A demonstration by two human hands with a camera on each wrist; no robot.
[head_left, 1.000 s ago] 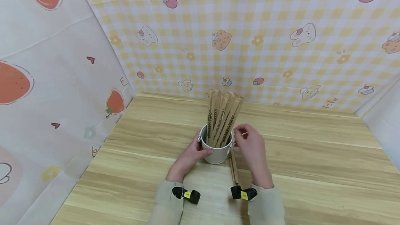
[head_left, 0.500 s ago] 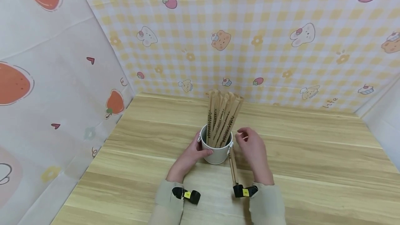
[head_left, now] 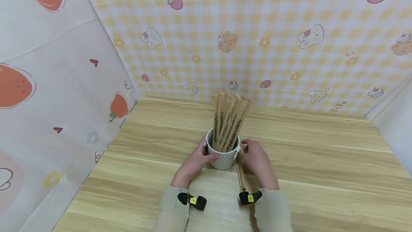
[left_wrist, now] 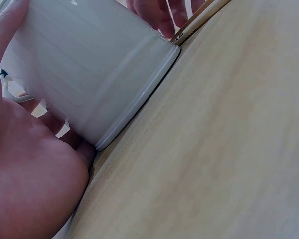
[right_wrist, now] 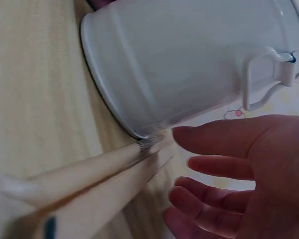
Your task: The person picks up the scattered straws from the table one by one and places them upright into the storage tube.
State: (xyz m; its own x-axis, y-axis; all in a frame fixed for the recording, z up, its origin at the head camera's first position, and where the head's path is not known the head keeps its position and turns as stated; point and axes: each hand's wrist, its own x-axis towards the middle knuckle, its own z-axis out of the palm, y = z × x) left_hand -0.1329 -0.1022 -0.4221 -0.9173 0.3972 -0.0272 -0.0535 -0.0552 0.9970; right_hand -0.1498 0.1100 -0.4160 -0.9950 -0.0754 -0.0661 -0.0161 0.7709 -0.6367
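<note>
In the head view a white metal bucket (head_left: 221, 161) stands upright on the table, holding several brown paper-wrapped chopsticks (head_left: 229, 124) with dark print. My left hand (head_left: 197, 158) grips the bucket from the left, thumb across its front and the other fingers round its side. Right of the bucket, more wrapped chopsticks (head_left: 240, 174) lie on the table, partly under my right wrist camera. My right hand (head_left: 256, 157) is beside the bucket and close over their far ends. In the right wrist view its thumb (right_wrist: 214, 137) points at those ends, and its fingers (right_wrist: 214, 194) are loosely bent around nothing.
A wood-grain table (head_left: 322, 160) spreads beneath. Behind it hangs a yellow checked cloth (head_left: 264, 20), and a white printed cloth (head_left: 64, 92) stands along the left edge. The bucket has a white side lug (right_wrist: 269, 82) facing my right hand.
My right hand has moved down from beside the bucket's rim to the chopsticks on the table. Something thin and pale that showed at its fingertips is out of sight. My left hand stays.
</note>
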